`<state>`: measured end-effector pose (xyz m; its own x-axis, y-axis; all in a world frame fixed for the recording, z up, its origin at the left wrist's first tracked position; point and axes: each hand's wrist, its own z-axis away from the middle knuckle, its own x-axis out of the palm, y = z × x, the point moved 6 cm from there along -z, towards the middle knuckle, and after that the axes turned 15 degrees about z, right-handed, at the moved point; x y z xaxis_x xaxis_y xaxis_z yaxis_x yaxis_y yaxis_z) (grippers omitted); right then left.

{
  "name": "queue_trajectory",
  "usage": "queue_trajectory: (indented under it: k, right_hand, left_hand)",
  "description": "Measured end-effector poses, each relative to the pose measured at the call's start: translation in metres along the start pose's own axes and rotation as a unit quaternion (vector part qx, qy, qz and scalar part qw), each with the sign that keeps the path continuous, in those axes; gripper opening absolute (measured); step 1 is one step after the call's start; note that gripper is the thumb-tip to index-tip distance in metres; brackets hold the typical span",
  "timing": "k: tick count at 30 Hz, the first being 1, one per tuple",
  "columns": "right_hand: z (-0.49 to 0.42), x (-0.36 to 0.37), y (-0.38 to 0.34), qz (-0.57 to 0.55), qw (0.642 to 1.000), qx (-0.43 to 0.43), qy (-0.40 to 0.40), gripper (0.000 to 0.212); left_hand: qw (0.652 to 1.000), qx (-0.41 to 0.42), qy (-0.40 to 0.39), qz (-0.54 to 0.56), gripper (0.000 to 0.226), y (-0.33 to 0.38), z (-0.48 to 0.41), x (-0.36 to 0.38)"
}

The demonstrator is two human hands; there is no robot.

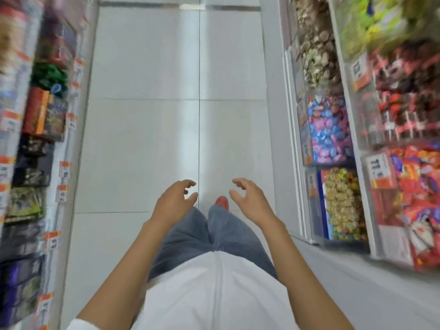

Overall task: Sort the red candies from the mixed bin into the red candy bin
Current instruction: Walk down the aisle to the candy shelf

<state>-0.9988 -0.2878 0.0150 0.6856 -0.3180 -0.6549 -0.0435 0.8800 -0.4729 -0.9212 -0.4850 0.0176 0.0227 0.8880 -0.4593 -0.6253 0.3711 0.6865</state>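
Red candies (pixel 404 98) fill a clear bin (pixel 362 108) well to the right of the right hand (pixel 250 201) and ahead of it, their dark red wrappers smeared by blur. A bin of mixed red, orange and purple wrappers (pixel 419 182) lies nearer, also well right of that hand. Which one is the mixed bin: cannot tell. Both hands are empty, fingers loosely curled and spread, gripping nothing. The left hand (pixel 175 201) is near the right, with a red shoe (pixel 222 202) showing in the gap between them. Open room: pale tiled floor (pixel 147 139) runs ahead of both hands, an aisle edged by a shelf of dark packets (pixel 35 163) left of the left hand and by the bins on the right. An orange-and-white price tag (pixel 378 171) on the mixed-wrapper bin seems to begin 11; other tags are too blurred to read. Blue-pink sweets (pixel 329 132) and gold coins (pixel 342 203) stand nearest the right hand. The frame cuts off the rightmost bins.
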Motion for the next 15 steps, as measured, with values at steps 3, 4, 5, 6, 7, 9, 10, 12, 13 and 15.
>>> queue_trajectory:
  k: [3,4,5,6,7,9,10,12,13,15]
  right_hand:
    - [-0.054,-0.038,-0.027,0.016,1.000,-0.006,-0.021,0.039]
    - [-0.075,-0.049,-0.037,0.021,0.999,-0.010,-0.024,0.039]
    - [-0.099,-0.060,-0.046,0.026,0.999,-0.013,-0.029,0.040]
    - [-0.123,-0.070,-0.056,0.032,0.999,-0.015,-0.035,0.040]
    - [-0.149,-0.080,-0.066,0.040,0.998,-0.017,-0.042,0.040]
    - [-0.204,-0.101,-0.087,0.054,0.997,-0.021,-0.050,0.040]
    - [-0.232,-0.113,-0.099,0.057,0.997,-0.021,-0.050,0.040]
    - [-0.285,-0.144,-0.123,0.064,0.997,-0.015,-0.044,0.040]
    - [-0.307,-0.161,-0.135,0.069,0.997,-0.009,-0.039,0.040]
    - [-0.345,-0.194,-0.158,0.071,0.997,0.002,-0.025,0.039]
  left_hand:
    - [1.000,-0.011,0.000,0.022,0.034,0.036,-0.057,-0.027]
    - [1.000,-0.013,0.001,0.024,0.034,0.045,-0.079,-0.037]
    - [0.999,-0.015,0.004,0.029,0.033,0.055,-0.102,-0.048]
    - [0.999,-0.013,0.005,0.033,0.033,0.063,-0.127,-0.059]
    - [0.999,-0.013,0.002,0.032,0.032,0.070,-0.153,-0.070]
    - [1.000,-0.015,-0.013,0.020,0.037,0.083,-0.209,-0.093]
    - [1.000,-0.016,-0.023,0.014,0.040,0.091,-0.237,-0.105]
    - [0.999,-0.011,-0.036,0.008,0.042,0.114,-0.295,-0.134]
    - [0.999,-0.004,-0.036,0.004,0.041,0.129,-0.322,-0.151]
    - [1.000,0.006,-0.025,-0.004,0.040,0.161,-0.368,-0.184]
